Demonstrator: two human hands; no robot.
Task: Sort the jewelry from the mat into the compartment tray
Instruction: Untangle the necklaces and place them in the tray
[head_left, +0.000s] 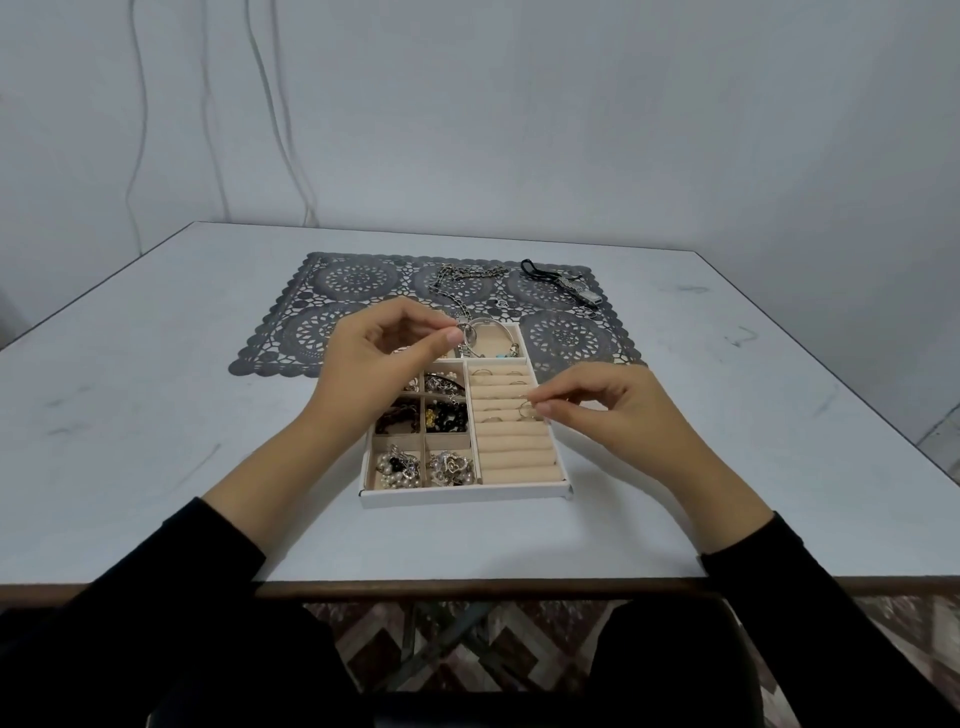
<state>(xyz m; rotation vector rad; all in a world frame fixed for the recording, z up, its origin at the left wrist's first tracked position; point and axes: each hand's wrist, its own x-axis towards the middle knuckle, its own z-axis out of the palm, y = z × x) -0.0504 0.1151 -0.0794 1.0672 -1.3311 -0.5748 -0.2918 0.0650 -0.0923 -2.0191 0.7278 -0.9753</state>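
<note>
Tray (462, 498) beneath left fingers (415, 318) (pinch on hoop (469, 332)), right fingers (569, 414) round ring (526, 410); chain (457, 278), cord (540, 269) on mat (332, 280).

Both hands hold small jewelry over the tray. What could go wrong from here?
1. The ring pinched by the right hand may slip and roll off the beige rolls.
2. The silver hoop that the left hand pinches is close to the chain and may snag it.
</note>
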